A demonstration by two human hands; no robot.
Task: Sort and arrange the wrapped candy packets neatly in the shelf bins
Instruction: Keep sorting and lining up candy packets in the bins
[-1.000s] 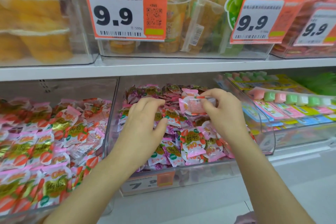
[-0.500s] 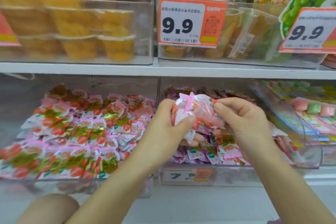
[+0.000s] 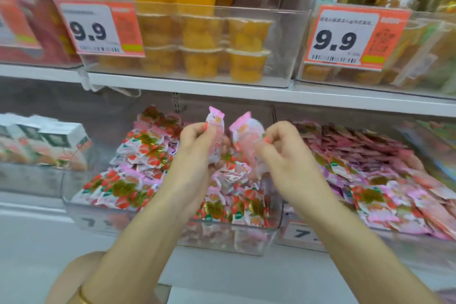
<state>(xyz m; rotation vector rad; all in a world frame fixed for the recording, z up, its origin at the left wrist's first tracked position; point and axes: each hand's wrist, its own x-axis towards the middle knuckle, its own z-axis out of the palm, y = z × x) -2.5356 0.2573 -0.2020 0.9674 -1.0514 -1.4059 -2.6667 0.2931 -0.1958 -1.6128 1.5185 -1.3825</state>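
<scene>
Over the middle bin (image 3: 222,237): pinches one pink packet (image 3: 216,119) upright in left hand (image 3: 195,142), a second packet (image 3: 244,131) tilted in right hand (image 3: 283,155), just apart, above the heap (image 3: 138,145) of red-gold packets. At right, notes next bin (image 3: 357,238) heaped with purplish packets.

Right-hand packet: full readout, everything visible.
The packet is a pale pink wrapper, glossy plastic by its look, with a crimped end pointing up and faint orange print; blur hides the detail. It stands tilted, pinched at its lower right by the right hand, above the bin of red-and-gold packets. A second packet, in the left hand, is beside it; contact unclear.
</scene>
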